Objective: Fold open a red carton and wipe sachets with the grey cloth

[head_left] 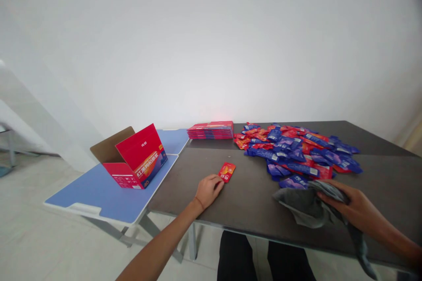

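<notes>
Left hand (208,191) low on the counter (250,204), fingers (219,185) loosely curled, any hold on the lone red sachet (227,172) impossible to tell. Sachet flat, just up and right of the hand, fingertips at its near corner, long axis slanting toward the upper right. Far closer to the left hand than to the right hand (352,205), bunched shut around a grey cloth (305,205) beside the heaped sachets (290,149).

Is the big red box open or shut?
Open. The red cardboard box has an unfolded top, with a brown inner flap standing up at the back instead of lying closed.
</notes>
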Action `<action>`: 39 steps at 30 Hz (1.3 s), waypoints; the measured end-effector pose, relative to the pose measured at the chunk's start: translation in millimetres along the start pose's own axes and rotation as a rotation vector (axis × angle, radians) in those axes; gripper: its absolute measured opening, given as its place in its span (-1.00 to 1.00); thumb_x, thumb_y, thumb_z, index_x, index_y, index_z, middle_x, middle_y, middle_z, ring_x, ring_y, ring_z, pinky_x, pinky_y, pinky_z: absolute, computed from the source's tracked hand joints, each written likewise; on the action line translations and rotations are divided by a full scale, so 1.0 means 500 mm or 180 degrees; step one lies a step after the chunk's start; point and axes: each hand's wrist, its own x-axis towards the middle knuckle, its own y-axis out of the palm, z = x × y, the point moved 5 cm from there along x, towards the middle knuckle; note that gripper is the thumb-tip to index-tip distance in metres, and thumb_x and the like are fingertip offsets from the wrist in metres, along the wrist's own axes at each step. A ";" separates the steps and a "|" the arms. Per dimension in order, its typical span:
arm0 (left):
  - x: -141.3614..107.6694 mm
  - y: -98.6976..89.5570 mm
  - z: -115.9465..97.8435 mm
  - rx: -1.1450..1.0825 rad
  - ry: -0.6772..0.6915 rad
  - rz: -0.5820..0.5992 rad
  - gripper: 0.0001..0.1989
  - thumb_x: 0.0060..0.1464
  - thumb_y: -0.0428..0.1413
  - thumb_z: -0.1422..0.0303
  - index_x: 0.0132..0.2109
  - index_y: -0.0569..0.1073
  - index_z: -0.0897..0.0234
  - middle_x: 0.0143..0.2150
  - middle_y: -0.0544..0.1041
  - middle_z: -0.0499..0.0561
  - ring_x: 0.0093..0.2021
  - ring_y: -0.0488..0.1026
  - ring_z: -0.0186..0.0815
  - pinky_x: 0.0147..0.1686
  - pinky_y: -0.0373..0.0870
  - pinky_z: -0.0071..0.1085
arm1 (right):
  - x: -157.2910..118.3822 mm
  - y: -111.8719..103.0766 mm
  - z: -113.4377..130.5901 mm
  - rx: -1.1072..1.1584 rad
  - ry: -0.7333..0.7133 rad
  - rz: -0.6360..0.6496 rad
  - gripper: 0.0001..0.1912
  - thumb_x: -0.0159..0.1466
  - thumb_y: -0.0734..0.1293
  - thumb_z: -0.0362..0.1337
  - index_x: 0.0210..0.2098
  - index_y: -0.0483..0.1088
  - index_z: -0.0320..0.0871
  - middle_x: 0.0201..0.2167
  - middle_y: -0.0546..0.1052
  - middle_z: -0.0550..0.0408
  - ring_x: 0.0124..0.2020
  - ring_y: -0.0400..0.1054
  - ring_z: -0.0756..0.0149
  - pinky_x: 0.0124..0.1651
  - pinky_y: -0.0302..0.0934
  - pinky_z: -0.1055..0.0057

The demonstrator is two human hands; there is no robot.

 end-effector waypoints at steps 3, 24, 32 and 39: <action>0.041 -0.007 0.013 0.0094 -0.0392 -0.0057 -0.71 0.37 -0.02 0.22 -0.03 0.55 0.20 -0.04 0.57 0.05 -0.06 0.51 -0.25 -0.01 0.41 -0.37 | 0.005 -0.069 -0.108 0.0010 0.0123 -0.0018 -0.75 0.07 0.44 -0.02 -0.22 0.56 0.33 -0.18 0.65 0.21 -0.10 0.48 -0.24 0.00 0.33 -0.10; 0.205 0.089 -0.041 0.1459 -0.0723 0.1356 -0.55 0.34 -0.06 0.14 -0.03 0.60 0.35 -0.02 0.57 0.31 0.05 0.52 -0.03 0.09 0.43 -0.19 | -0.042 -0.141 -0.249 0.0476 0.0782 -0.0969 -0.76 -0.03 0.44 0.01 -0.32 0.57 0.34 -0.25 0.64 0.15 -0.05 0.45 -0.34 0.06 0.26 -0.18; 0.253 0.070 -0.058 0.1636 -0.0980 0.1286 -0.55 0.30 -0.01 0.10 0.05 0.56 0.36 0.00 0.56 0.35 0.07 0.52 0.00 0.05 0.46 -0.19 | -0.037 -0.133 -0.205 0.0521 0.0537 -0.0954 -0.76 0.01 0.42 -0.01 -0.30 0.55 0.22 -0.21 0.65 0.12 -0.04 0.47 -0.27 0.09 0.27 -0.11; 0.256 0.081 -0.092 0.1732 -0.0946 0.1331 -0.64 0.23 0.14 0.22 0.07 0.53 0.36 0.03 0.54 0.40 0.05 0.54 0.03 -0.01 0.50 -0.17 | -0.056 -0.196 -0.180 0.0166 0.0274 -0.0664 -0.78 0.04 0.39 -0.01 -0.30 0.57 0.19 -0.29 0.65 0.15 -0.15 0.50 -0.19 0.00 0.32 -0.02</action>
